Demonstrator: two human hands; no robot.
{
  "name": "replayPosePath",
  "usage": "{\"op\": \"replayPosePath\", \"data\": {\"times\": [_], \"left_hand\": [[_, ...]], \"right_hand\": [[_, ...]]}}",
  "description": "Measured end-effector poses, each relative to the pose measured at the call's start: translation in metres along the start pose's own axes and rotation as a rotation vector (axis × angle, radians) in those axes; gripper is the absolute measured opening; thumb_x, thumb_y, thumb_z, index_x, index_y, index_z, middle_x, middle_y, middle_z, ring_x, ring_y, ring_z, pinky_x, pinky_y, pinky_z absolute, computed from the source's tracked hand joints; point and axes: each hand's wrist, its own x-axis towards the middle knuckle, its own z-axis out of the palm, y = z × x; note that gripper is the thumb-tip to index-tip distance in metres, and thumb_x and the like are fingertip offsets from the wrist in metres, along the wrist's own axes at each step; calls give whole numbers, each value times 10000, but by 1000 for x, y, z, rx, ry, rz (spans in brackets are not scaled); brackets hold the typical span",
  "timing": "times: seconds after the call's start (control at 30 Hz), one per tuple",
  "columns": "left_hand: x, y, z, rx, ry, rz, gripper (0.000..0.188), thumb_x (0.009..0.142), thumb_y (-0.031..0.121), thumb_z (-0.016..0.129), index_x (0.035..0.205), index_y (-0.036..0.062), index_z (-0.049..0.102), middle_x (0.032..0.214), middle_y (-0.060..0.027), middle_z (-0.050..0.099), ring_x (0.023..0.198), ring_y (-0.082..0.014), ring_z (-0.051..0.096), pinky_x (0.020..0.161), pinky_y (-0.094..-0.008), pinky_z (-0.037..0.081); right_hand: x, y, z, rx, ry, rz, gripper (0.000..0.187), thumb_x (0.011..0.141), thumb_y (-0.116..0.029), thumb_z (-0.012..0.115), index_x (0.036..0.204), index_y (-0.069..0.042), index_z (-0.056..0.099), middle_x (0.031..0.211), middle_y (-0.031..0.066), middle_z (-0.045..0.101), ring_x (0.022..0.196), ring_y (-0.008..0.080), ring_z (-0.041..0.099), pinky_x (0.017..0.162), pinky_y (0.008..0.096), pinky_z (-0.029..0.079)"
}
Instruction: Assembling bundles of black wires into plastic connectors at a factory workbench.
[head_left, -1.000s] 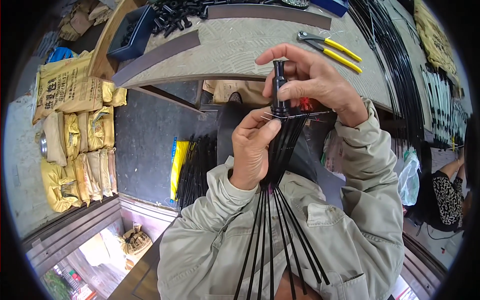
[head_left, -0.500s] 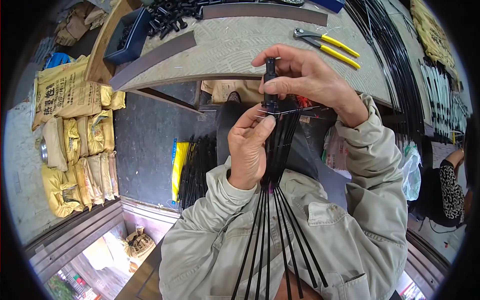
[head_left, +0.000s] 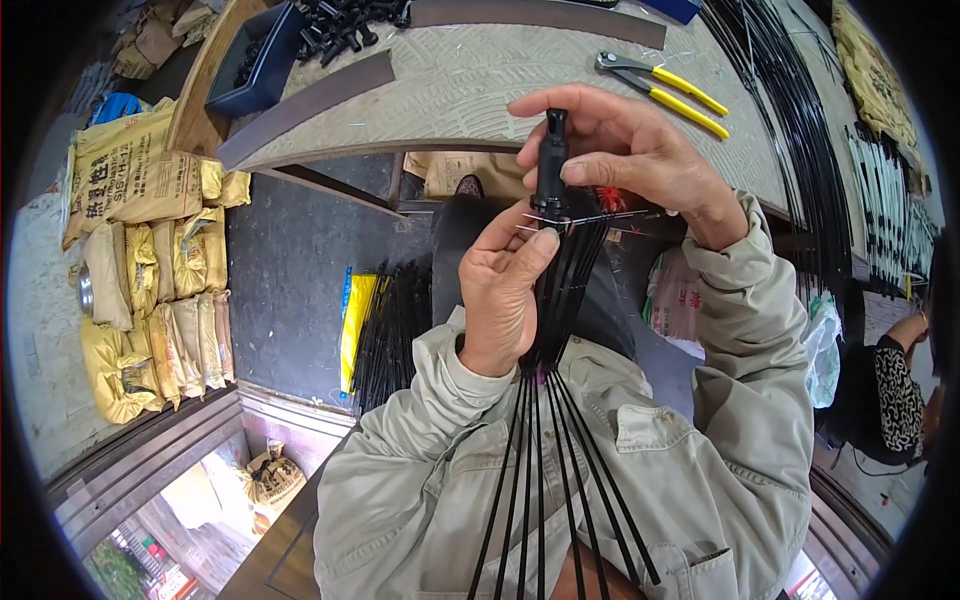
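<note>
A bundle of black umbrella ribs (head_left: 572, 290) hangs over my lap, their loose ends fanned toward my chest. Above them stands a black tubular umbrella runner (head_left: 551, 165) with a collar at its lower end. My left hand (head_left: 505, 285) is closed on the rib ends just below that collar, thumb in front. Thin metal wires (head_left: 600, 217) stick out sideways at the thumb tip. My right hand (head_left: 640, 150) is round the runner, thumb against its right side and fingertips behind it. Its index finger stretches past the runner's top.
Yellow-handled pliers (head_left: 665, 92) lie on the worktable (head_left: 450, 100), near loose black parts (head_left: 345, 25) and a blue bin (head_left: 255, 60). Long black rods (head_left: 800, 130) lie at the right. More ribs (head_left: 395, 340) stand left of my legs. Filled sacks (head_left: 130, 190) are stacked farther left.
My right thumb has slid from the runner's front to its right side, and the fingers have loosened a little. My left hand keeps its hold on the ribs. The view has shifted slightly.
</note>
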Motion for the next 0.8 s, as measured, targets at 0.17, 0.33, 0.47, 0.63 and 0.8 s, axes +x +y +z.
{"op": "replayPosePath", "data": {"times": [0.17, 0.33, 0.47, 0.63, 0.8], "left_hand": [[0, 0, 1, 31, 14, 32, 336, 808, -18, 607, 1135, -43, 530, 949, -46, 587, 841, -73, 542, 808, -202, 437], [-2, 0, 2, 24, 27, 45, 349, 808, -21, 607, 1147, -34, 524, 947, -39, 583, 828, -67, 536, 805, -197, 434], [-2, 1, 1, 1, 32, 46, 365, 806, -21, 610, 1159, -30, 517, 930, -28, 576, 818, -60, 531, 793, -185, 430], [-5, 1, 0, 10, 27, 49, 375, 808, -16, 611, 1169, -32, 513, 923, -24, 574, 817, -58, 531, 781, -176, 426], [-7, 2, 3, 29, 23, 58, 369, 808, -11, 613, 1164, -36, 518, 947, -41, 587, 834, -67, 543, 793, -179, 427]], "right_hand": [[2, -2, -1, -67, -53, -65, 473, 837, -51, 577, 1276, -20, 405, 1035, 101, 579, 952, 150, 578, 858, 269, 463], [2, -8, 4, -81, -45, -39, 461, 832, -28, 579, 1264, -11, 419, 1026, 93, 577, 941, 126, 562, 845, 253, 455], [0, -21, 15, -210, 15, 53, 455, 822, -25, 592, 1248, -4, 435, 1008, 84, 574, 924, 111, 551, 832, 249, 452], [0, -13, 12, -118, -40, -71, 444, 814, -7, 593, 1233, 6, 448, 999, 80, 574, 923, 111, 552, 827, 248, 454], [-3, -9, 12, 29, 0, -16, 474, 817, -19, 596, 1257, 6, 422, 1027, 91, 574, 958, 138, 559, 854, 255, 451]]}}
